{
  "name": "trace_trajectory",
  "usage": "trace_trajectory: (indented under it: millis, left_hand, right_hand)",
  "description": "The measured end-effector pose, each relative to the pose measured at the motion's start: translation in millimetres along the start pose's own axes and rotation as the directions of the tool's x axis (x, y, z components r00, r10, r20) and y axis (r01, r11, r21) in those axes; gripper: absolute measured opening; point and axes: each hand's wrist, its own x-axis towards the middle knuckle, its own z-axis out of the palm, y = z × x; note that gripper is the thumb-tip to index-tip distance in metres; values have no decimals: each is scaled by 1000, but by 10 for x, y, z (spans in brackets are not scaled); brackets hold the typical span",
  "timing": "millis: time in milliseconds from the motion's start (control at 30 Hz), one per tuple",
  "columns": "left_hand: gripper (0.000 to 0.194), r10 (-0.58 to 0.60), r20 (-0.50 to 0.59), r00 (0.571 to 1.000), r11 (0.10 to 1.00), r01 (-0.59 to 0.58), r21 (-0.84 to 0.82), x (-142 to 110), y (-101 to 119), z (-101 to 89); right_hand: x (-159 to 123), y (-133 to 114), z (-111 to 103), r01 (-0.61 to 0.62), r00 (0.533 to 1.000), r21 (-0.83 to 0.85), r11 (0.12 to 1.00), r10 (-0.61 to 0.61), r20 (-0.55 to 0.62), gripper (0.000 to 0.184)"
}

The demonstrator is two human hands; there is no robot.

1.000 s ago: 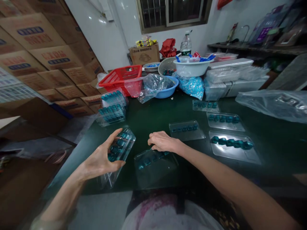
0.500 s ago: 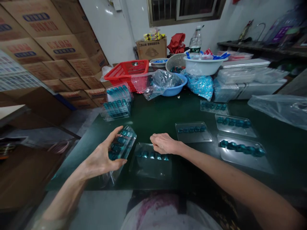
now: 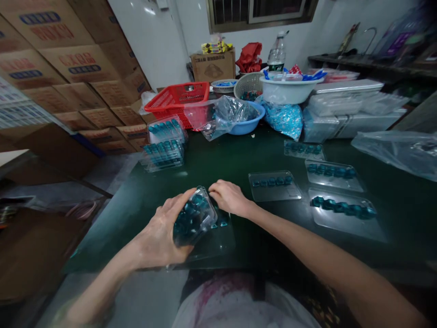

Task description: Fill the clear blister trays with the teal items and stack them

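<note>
My left hand (image 3: pixel 160 232) is wrapped around a small stack of clear plastic trays (image 3: pixel 196 214) holding teal gem-like pieces, tilted above the table. Beneath and beside it lies another clear tray (image 3: pixel 218 243) with a row of teal pieces, partly covered by the stack. At that tray's far edge, my right hand (image 3: pixel 230 197) has its fingers closed in a pinch; the fingertips are partly hidden. To the right of my right hand, a single tray (image 3: pixel 276 193) with a teal row lies flat on the table.
Further right lie several similar trays (image 3: pixel 344 218). Filled trays (image 3: pixel 164 155) are stacked at the back left. Behind them stand a red basket (image 3: pixel 177 102), a blue basin (image 3: pixel 247 125) and a white basin (image 3: pixel 290 91). A clear bag (image 3: pixel 399 152) lies at the right edge.
My left hand has moved right with the stack, over the tray on the table. My right hand and that tray have shifted slightly left.
</note>
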Motion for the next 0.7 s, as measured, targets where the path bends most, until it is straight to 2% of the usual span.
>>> trace_trajectory:
  millis: [67, 133, 167, 233, 300, 400, 500, 600, 700]
  left_hand:
    - [94, 26, 68, 997, 998, -29, 57, 23, 30, 62]
    - [98, 50, 135, 990, 993, -63, 99, 68, 67, 142]
    - [100, 68, 162, 984, 989, -88, 119, 96, 83, 185]
    - [103, 108, 214, 971, 977, -143, 160, 160, 101, 265]
    - [105, 149, 275, 950, 962, -204, 183, 216, 95, 326]
    - [109, 192, 335, 922, 946, -265, 187, 263, 63, 368]
    - [119, 154, 352, 923, 950, -237, 205, 259, 43, 389]
    - [121, 131, 318, 939, 951, -210, 229, 214, 27, 415]
    - [113, 165, 260, 951, 952, -223, 211, 120, -19, 429]
  right_hand:
    - [-219, 78, -59, -73, 997, 24, 997, 74, -36, 25]
    - [-488, 130, -86, -188, 982, 159, 969, 188, 15, 27]
    - [-618, 134, -86, -269, 963, 270, 924, 257, 81, 28]
    - [-820, 94, -70, -432, 902, 494, 755, 360, 238, 31]
    - [-911, 9, -48, -520, 854, 609, 599, 395, 340, 34]
    - [-861, -117, -30, -582, 809, 630, 514, 444, 386, 34]
    - [-737, -179, -23, -639, 764, 610, 469, 478, 433, 32]
    - [-663, -216, -8, -689, 717, 615, 383, 483, 503, 28]
    - [-632, -281, 28, -762, 633, 586, 275, 509, 583, 23]
